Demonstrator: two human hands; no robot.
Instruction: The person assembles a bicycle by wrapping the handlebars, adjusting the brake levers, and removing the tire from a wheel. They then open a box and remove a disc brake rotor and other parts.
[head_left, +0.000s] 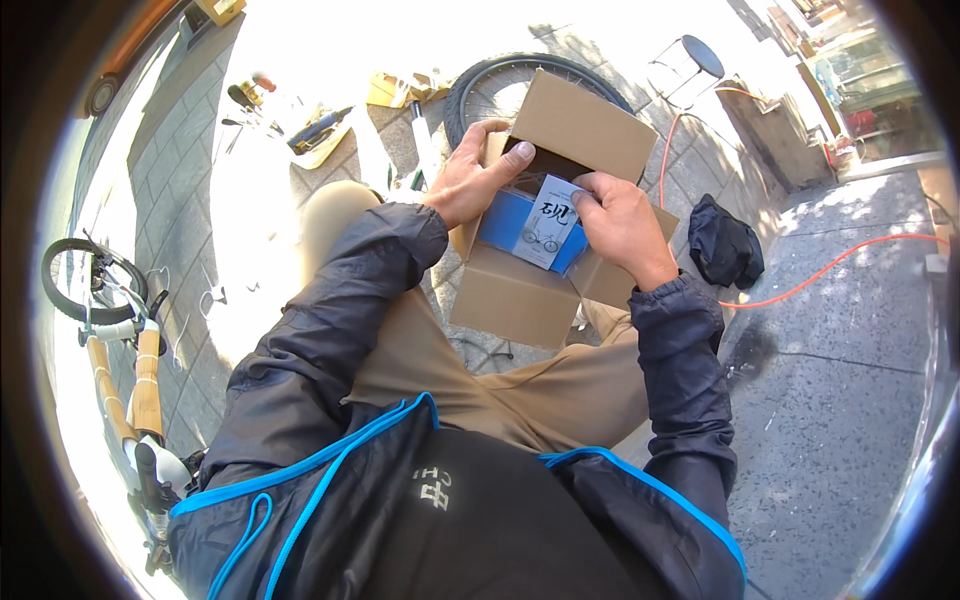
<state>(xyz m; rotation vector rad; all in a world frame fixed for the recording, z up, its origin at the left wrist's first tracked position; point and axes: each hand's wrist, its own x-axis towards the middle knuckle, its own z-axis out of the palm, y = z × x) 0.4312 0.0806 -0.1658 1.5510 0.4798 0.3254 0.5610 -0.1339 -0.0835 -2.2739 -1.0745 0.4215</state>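
Note:
An open cardboard box (517, 300) stands in front of me with its flaps spread. My left hand (480, 169) rests at the box's upper left edge, thumb over the opening; whether it grips the box I cannot tell. My right hand (622, 221) pinches the upper right edge of a white booklet (546, 229) that bears writing and a bicycle drawing. The booklet lies over a blue item (504, 217) in the box, which it partly covers. The dark inside of the box is mostly hidden.
Behind the box lies a bicycle wheel (469, 82). Tools, among them a blue power tool (315, 131), lie at the upper left. A partly wrapped bicycle (146, 382) is at the far left. At right are a black bag (721, 240), an orange hose (825, 270) and a stool (701, 56).

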